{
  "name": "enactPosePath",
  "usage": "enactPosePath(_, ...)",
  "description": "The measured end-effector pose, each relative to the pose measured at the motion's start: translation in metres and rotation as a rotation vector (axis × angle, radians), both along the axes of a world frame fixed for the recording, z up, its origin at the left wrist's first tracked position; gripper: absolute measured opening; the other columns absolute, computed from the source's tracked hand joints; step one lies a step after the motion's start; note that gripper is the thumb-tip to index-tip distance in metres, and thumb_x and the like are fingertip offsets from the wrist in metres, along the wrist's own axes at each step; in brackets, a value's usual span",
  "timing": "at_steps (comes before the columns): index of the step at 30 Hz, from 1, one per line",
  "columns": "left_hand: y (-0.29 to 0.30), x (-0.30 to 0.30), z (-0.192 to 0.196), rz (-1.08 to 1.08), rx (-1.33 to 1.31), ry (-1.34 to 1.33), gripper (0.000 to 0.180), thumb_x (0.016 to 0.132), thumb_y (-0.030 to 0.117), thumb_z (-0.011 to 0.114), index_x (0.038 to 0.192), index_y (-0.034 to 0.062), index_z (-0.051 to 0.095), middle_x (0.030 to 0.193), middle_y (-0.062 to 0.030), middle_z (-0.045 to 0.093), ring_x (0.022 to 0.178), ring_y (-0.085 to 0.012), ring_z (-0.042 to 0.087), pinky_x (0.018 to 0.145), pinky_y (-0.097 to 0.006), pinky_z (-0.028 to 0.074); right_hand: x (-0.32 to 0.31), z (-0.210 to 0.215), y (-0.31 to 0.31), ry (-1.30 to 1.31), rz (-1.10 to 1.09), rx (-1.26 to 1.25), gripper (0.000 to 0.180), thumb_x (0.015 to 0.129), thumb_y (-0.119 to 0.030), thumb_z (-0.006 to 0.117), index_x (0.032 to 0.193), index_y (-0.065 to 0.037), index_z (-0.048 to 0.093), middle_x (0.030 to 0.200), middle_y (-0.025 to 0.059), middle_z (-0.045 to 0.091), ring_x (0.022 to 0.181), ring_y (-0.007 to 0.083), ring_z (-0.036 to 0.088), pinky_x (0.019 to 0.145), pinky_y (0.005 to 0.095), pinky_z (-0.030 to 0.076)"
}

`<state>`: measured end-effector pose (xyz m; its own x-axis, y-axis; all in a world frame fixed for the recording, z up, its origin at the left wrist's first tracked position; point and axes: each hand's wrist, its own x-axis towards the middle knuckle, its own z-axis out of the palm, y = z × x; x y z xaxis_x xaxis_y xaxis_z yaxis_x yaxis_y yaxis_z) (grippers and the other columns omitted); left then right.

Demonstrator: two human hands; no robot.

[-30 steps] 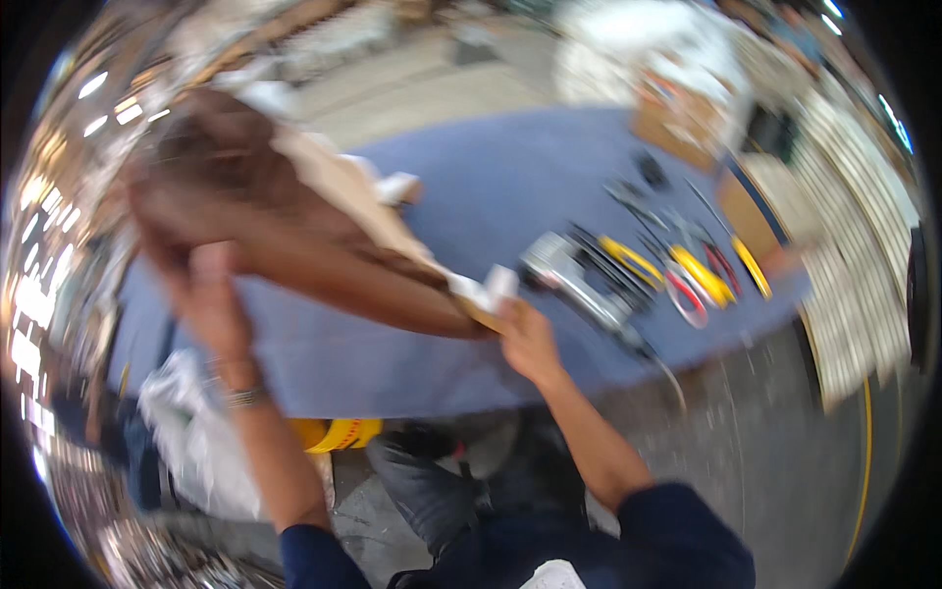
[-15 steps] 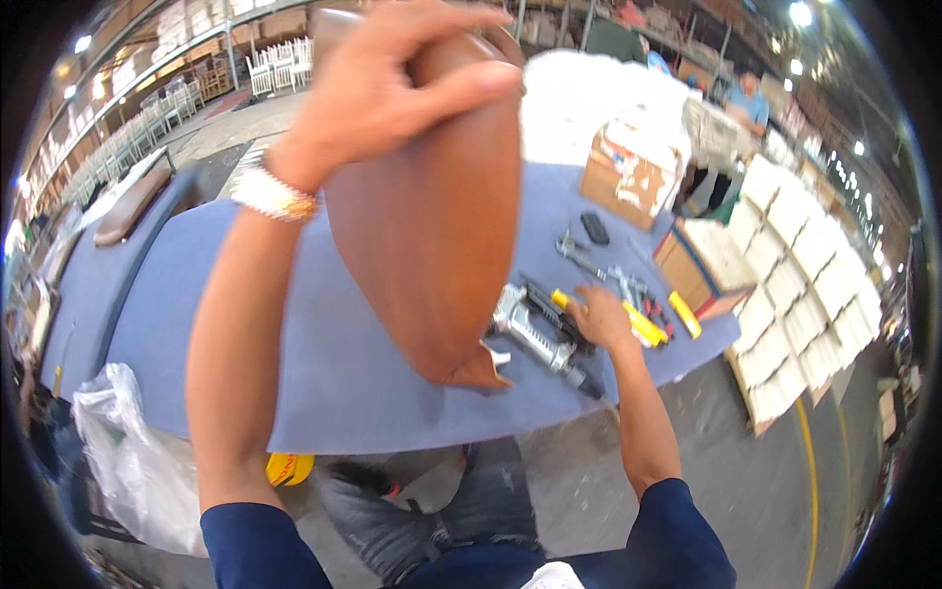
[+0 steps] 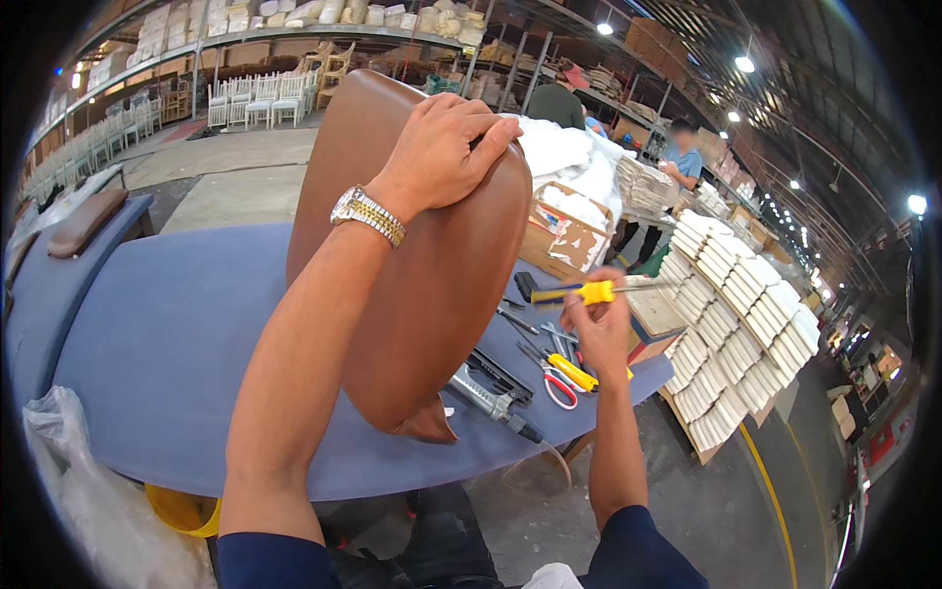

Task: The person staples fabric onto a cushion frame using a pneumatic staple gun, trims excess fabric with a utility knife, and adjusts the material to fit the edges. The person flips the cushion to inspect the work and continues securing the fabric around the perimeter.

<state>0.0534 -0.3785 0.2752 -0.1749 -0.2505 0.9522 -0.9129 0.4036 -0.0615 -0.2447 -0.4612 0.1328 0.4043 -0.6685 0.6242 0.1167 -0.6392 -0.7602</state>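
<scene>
A large curved panel covered in brown leather stands tilted on the blue-covered table. My left hand is closed over its top edge, fingers bent around the far side. In my right hand, raised above the table's right end, is a yellow-handled screwdriver, its metal shaft pointing right. A loose flap of leather sticks out at the panel's lower end. Beside the panel lies a silver air tool with a hose. Red-handled scissors and a yellow-handled tool lie under my right hand.
An open cardboard box and another box stand at the table's right end. Stacked white bundles rise beyond it. Another padded table is at left, plastic sheeting near left. People work in the background.
My right hand has lifted from the tools on the table, now holding the yellow-handled screwdriver. My left hand stays on the panel's top edge, and the view has shifted.
</scene>
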Motion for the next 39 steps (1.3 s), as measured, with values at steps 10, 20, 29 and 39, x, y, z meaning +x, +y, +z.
enactPosePath(10, -0.005, 0.001, -0.001, 0.035, -0.039, -0.015, 0.035, 0.109, 0.031, 0.048, 0.111, 0.0158, 0.079, 0.097, -0.0043, 0.07, 0.102, -0.0275, 0.061, 0.098, -0.043, 0.043, 0.044, 0.076, 0.083, -0.101, -0.232, -0.9, 0.037, 0.098, -0.014, 0.072, 0.127, -0.005, 0.051, 0.122, 0.0206, 0.07, 0.116, 0.0336, 0.068, 0.1, 0.0448, 0.054)
enactPosePath(20, 0.018, 0.001, -0.003, 0.001, -0.026, 0.011, 0.034, 0.108, 0.03, 0.05, 0.11, 0.0135, 0.079, 0.103, -0.0067, 0.074, 0.1, -0.029, 0.063, 0.099, -0.044, 0.043, 0.039, 0.08, 0.108, -0.152, -0.207, -1.042, 0.038, 0.093, -0.005, 0.075, 0.127, -0.003, 0.059, 0.128, 0.0279, 0.068, 0.117, 0.0395, 0.07, 0.093, 0.0426, 0.06)
enactPosePath(29, 0.015, -0.002, -0.006, 0.018, -0.07, 0.033, 0.031, 0.107, 0.027, 0.052, 0.109, 0.013, 0.079, 0.099, -0.0068, 0.074, 0.101, -0.0286, 0.064, 0.099, -0.043, 0.044, 0.042, 0.068, 0.109, -0.369, -0.043, -0.923, 0.039, 0.106, -0.031, 0.061, 0.129, 0.001, 0.056, 0.124, 0.0271, 0.068, 0.117, 0.035, 0.069, 0.1, 0.0463, 0.057)
enactPosePath(39, 0.089, 0.011, 0.0, -0.036, -0.185, 0.102, 0.035, 0.106, 0.034, 0.056, 0.104, 0.0045, 0.075, 0.098, -0.012, 0.074, 0.093, -0.0336, 0.068, 0.094, -0.044, 0.05, 0.036, 0.022, 0.038, -0.077, -0.129, -0.204, 0.034, 0.104, -0.029, 0.06, 0.122, 0.0, 0.061, 0.101, 0.0135, 0.075, 0.089, 0.0234, 0.073, 0.075, 0.0375, 0.058)
